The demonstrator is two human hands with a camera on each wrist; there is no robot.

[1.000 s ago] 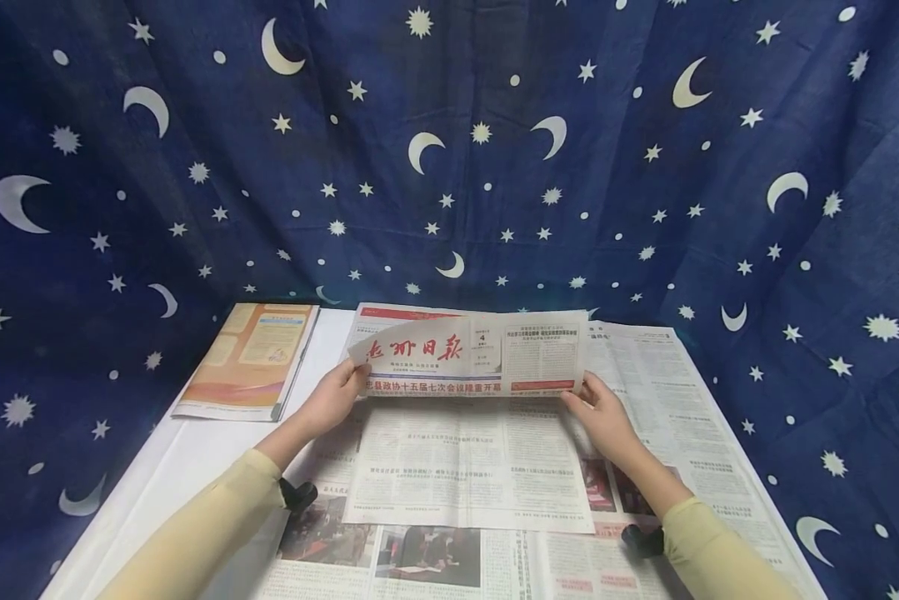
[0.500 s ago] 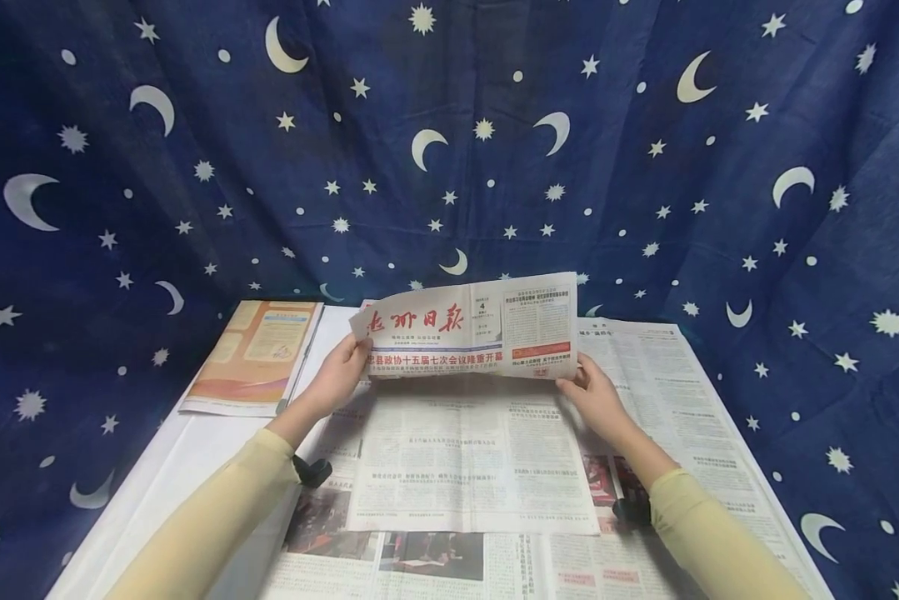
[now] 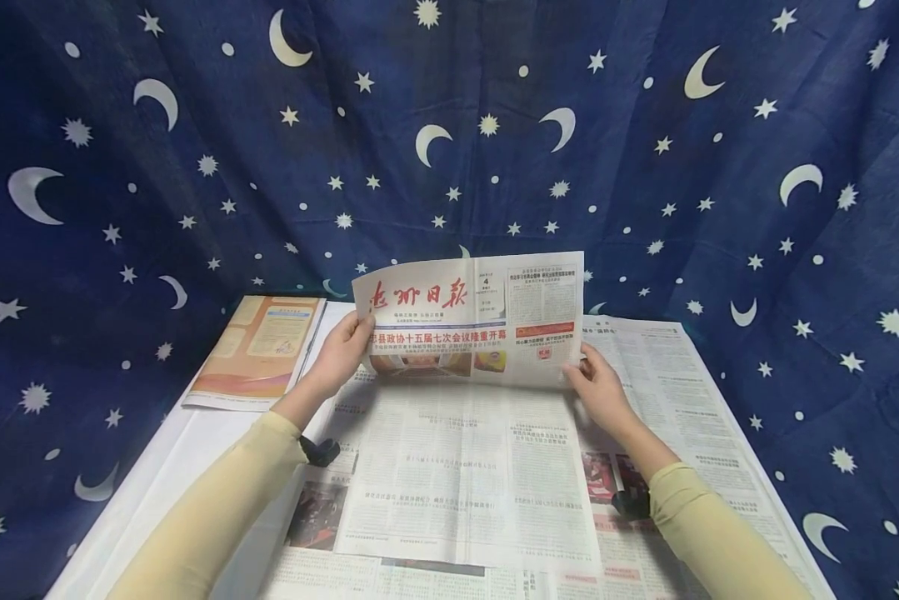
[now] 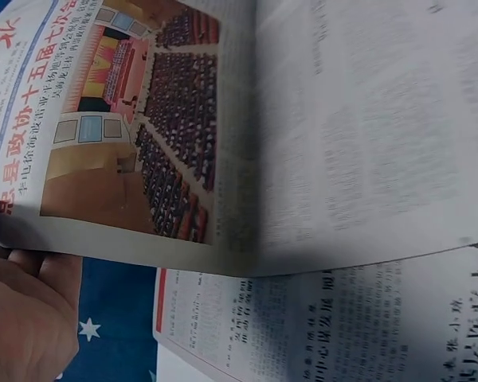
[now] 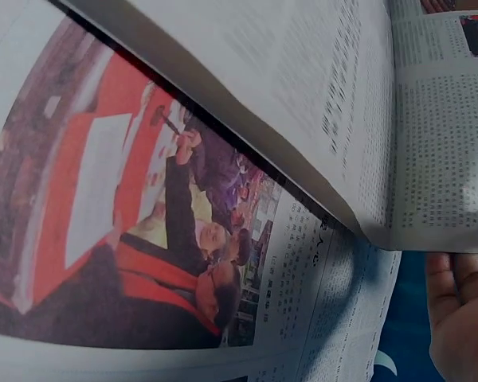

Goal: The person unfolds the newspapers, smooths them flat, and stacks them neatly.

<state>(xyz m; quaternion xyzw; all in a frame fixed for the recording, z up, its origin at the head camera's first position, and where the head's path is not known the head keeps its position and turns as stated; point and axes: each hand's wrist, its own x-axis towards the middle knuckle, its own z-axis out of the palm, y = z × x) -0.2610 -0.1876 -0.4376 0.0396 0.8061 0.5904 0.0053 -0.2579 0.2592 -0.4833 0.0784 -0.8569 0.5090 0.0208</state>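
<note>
A newspaper with a red masthead is pinched at its side edges by both hands, thumbs in front and fingers behind. My left hand grips the left edge; my right hand holds the right edge. The masthead part stands tilted up toward me, while the lower page slopes from a bend toward the table's near side. In the left wrist view, a printed photo of a full hall shows beside the left hand. The right wrist view shows curled right fingers beneath the page edge.
Beneath it, spread newspaper sheets cover the white table at the middle and right. An orange printed booklet lies at the back left. A dark blue curtain with moons and stars hangs behind and at both sides.
Both hands have lifted the masthead part and tipped it up, so the hall photo beneath the headline now shows. The lower page's near edge has shifted toward me.
</note>
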